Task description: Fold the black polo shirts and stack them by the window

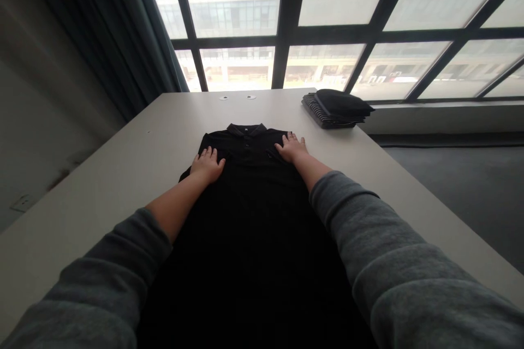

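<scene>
A black polo shirt [254, 212] lies spread out, front side up, with its collar at the far end and its lower part running toward me. My left hand [207, 165] rests flat on the shirt near the left shoulder and sleeve, fingers stretched out. On the opposite side, my right hand [291, 147] lies with spread fingers on the right shoulder area. Neither hand grips the fabric. The shirt's lower part is very dark, so folds there cannot be made out.
The shirt lies on a white table [180, 120]. A stack of folded dark clothes [338, 109], one striped, sits at the far right edge. Two round inserts are set in the far tabletop. Behind stand large windows [241, 0] and a dark curtain [118, 22] at left.
</scene>
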`<action>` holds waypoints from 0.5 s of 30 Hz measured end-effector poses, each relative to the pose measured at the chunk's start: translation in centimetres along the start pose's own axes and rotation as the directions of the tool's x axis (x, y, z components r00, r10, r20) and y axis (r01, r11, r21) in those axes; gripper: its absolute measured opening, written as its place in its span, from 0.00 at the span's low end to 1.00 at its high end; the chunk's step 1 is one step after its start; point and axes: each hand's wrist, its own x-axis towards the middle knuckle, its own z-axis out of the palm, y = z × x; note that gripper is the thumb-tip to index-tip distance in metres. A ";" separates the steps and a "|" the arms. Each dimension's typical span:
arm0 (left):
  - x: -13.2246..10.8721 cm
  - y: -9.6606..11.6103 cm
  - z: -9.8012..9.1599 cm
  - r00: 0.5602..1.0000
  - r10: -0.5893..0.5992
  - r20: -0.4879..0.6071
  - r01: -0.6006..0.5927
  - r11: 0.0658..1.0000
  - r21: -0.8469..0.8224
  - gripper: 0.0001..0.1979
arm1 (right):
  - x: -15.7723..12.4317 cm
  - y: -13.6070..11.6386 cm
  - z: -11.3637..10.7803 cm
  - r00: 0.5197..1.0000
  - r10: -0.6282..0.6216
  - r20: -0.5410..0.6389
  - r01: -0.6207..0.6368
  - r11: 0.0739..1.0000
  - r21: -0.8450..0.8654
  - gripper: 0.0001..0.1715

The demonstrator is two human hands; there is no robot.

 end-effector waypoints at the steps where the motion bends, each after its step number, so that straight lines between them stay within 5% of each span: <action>1: -0.5 0.2 -0.3 1.000 0.001 -0.028 -0.001 1.000 0.009 0.38 | -0.7 -0.2 -0.4 0.999 -0.024 -0.048 0.023 1.000 -0.016 0.44; 5: -6.6 -0.2 -0.9 0.959 0.235 -0.159 -0.231 0.972 0.049 0.34 | -6.5 -0.8 -1.2 0.936 -0.291 -0.197 0.274 0.955 -0.110 0.40; 9: -17.4 -2.7 0.4 0.890 0.452 -0.058 -0.454 0.891 -0.021 0.30 | -16.3 -0.1 -0.1 0.853 -0.521 -0.018 0.519 0.853 -0.056 0.39; 15: -30.5 -6.5 1.7 0.870 0.490 -0.055 -0.493 0.867 -0.072 0.32 | -31.9 1.4 0.1 0.773 -0.616 0.154 0.589 0.786 0.186 0.39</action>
